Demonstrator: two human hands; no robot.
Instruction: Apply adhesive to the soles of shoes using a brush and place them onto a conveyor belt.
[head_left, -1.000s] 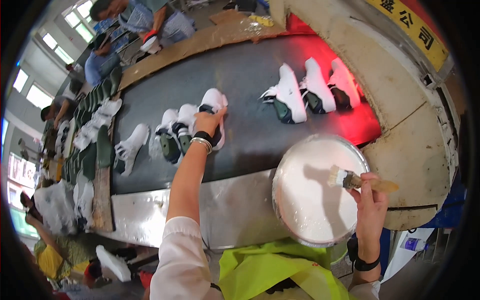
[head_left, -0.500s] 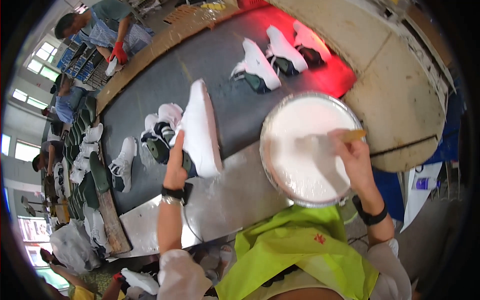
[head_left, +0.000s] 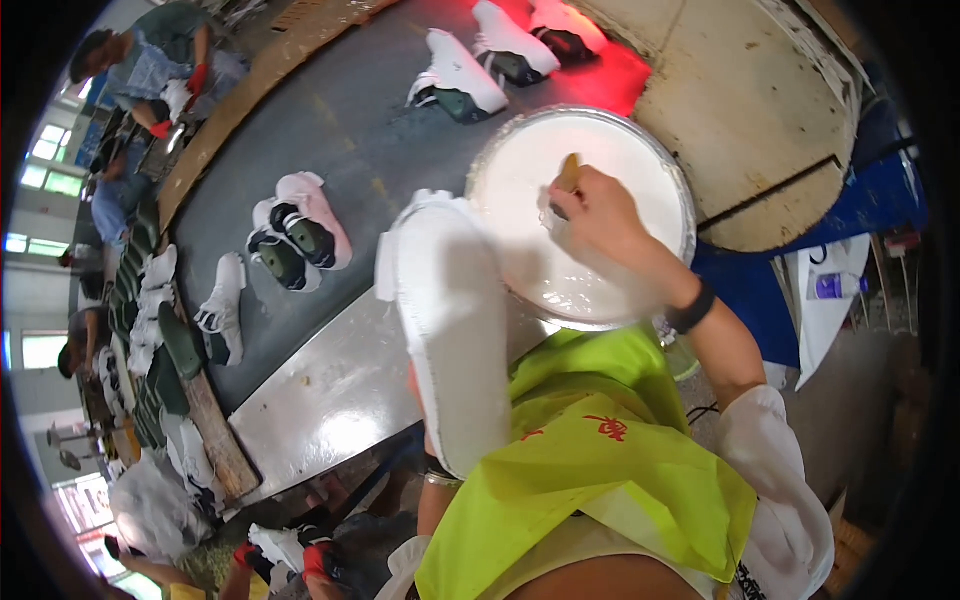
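Observation:
A white shoe (head_left: pixel 450 320), its pale sole facing up at me, is raised in front of the metal table edge. My left hand (head_left: pixel 415 385) grips it from beneath, mostly hidden behind the shoe. Right of the shoe stands a wide round basin (head_left: pixel 688 215) holding white liquid (head_left: pixel 530 165). Over that liquid, my right hand (head_left: pixel 608 220) is closed round a brush (head_left: pixel 570 172) with a yellowish wooden handle; the fingers hide its head.
A pair of white and dark green shoes (head_left: pixel 302 235) and a single shoe (head_left: pixel 225 305) lie on the dark belt (head_left: pixel 340 120). Several more (head_left: pixel 455 80) stand at its far end under red light. Co-workers (head_left: pixel 165 70) are at the left. A beige board (head_left: pixel 750 120) borders the right.
My left hand has brought the shoe nearer to me and turned its sole up, away from the pair. My right hand has moved left over the basin with the brush. The whole view has shifted.

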